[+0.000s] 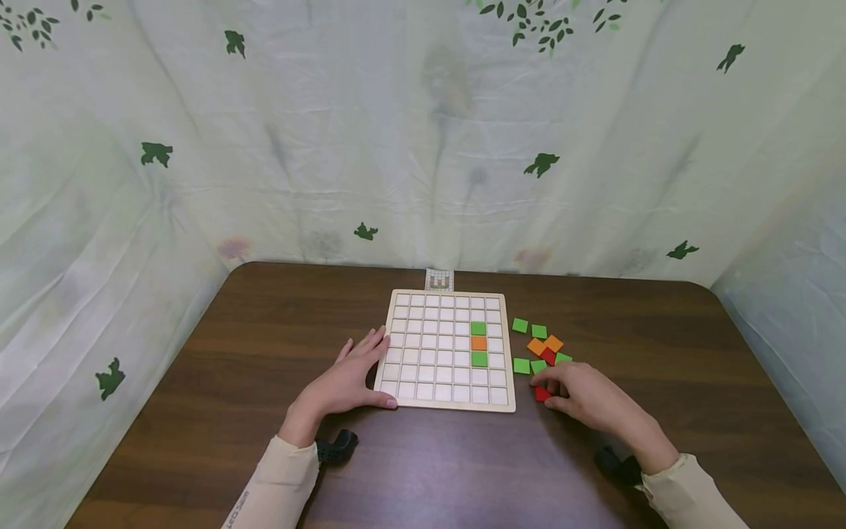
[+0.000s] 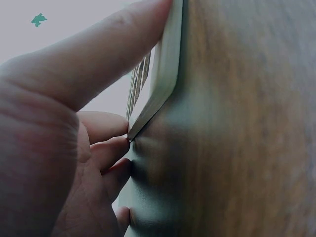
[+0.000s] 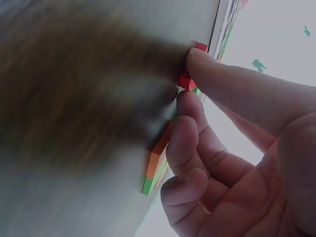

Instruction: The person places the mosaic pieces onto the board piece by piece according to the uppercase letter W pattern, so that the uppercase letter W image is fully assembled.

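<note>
Head view: right hand [image 1: 591, 400] pinching red tile [image 1: 542, 394] flat on surface [image 1: 264, 345], beside grid board [image 1: 393, 351]; square, no long axis; left hand [image 1: 346, 382] open, steadying board's edge

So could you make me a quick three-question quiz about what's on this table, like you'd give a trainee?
1. True or false: the grid board holds three coloured tiles in one column.
2. Which tile do the right hand's fingers pinch? A green, B red tile, C orange.
3. Where does the left hand rest?

Key
1. True: green, orange, green.
2. B.
3. Against the board's left edge, thumb along its near edge, on the wooden table.
</note>
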Demonstrator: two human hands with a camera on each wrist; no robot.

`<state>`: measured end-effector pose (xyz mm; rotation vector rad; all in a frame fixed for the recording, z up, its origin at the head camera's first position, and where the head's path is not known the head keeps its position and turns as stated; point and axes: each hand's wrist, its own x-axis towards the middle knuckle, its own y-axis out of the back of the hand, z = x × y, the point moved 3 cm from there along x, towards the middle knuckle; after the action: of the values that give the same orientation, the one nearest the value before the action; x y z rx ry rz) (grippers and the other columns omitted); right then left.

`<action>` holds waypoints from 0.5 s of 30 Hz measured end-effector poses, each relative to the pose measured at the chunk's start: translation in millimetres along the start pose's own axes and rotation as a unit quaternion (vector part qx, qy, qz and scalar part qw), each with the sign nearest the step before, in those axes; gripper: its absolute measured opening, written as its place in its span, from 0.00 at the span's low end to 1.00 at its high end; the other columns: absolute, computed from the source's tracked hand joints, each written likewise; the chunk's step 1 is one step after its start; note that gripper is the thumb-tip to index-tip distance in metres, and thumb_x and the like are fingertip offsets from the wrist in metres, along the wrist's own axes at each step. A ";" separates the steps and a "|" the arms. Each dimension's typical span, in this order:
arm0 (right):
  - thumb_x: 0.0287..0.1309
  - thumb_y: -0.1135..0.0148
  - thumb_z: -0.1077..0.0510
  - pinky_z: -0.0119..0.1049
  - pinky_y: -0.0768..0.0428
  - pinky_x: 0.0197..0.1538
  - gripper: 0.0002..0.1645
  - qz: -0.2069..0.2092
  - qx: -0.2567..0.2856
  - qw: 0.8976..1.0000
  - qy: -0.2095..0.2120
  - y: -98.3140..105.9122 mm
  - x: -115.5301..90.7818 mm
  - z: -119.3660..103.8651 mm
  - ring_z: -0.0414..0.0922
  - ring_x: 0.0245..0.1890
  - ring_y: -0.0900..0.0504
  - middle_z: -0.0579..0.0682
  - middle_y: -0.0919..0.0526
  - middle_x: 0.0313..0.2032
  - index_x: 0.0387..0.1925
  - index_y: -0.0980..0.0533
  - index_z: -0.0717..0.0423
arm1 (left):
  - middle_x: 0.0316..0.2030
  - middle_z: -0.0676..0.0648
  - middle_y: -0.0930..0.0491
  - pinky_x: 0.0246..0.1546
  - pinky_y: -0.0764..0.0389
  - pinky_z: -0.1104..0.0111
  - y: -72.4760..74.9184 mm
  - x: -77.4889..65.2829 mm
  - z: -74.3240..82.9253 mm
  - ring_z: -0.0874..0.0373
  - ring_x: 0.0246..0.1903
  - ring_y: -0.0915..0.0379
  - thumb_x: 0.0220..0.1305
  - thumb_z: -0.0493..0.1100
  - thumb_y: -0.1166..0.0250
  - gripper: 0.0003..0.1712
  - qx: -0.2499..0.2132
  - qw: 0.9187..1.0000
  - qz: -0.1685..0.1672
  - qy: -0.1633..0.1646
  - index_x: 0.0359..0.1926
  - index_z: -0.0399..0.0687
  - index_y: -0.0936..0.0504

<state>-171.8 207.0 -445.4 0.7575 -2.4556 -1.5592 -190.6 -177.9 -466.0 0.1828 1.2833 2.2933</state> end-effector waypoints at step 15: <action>0.57 0.27 0.58 0.34 0.23 0.35 0.16 0.019 0.001 1.000 0.014 2.7 1.0 -9.8 0.36 0.31 0.27 0.35 0.22 0.30 0.48 0.16 0.50 | 0.79 0.41 0.58 0.74 0.66 0.43 0.5 0.5 0.9 0.46 0.78 0.67 0.51 0.65 0.25 0.66 0.001 1.000 0.000 -0.002 0.78 0.38 0.49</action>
<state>-169.9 199.5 -438.7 0.7246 -2.4386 -1.5229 -190.9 -177.1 -465.2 0.1873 1.2846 2.2902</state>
